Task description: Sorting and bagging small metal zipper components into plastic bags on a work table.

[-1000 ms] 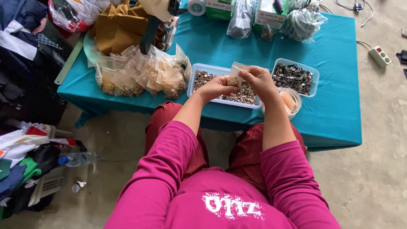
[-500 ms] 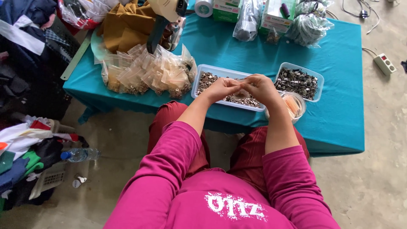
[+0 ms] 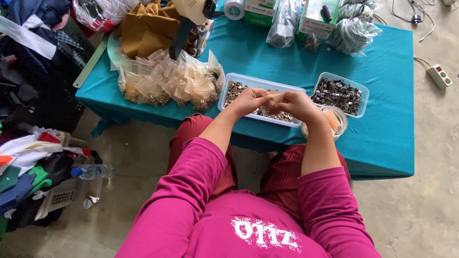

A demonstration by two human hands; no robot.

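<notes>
I sit at a low table with a teal cloth [image 3: 382,143]. My left hand [image 3: 248,101] and my right hand [image 3: 295,105] meet over a clear rectangular tray [image 3: 229,81] of small metal parts. Both pinch a small clear plastic bag [image 3: 275,97] between them. A second clear tray [image 3: 340,93] of darker metal parts sits to the right. Just under my right wrist stands a round clear cup [image 3: 337,120]. A heap of filled small plastic bags [image 3: 169,81] lies left of the first tray.
Brown fabric [image 3: 143,28], a cream-coloured tool [image 3: 191,12], boxes and bagged goods [image 3: 354,28] crowd the table's far side. Clothes [image 3: 28,157] and a plastic water bottle [image 3: 93,171] lie on the concrete floor at left. A power strip [image 3: 439,75] lies at right.
My hands stay together over the tray, with the small bag now pinched lower between the fingertips. The view has shifted slightly.
</notes>
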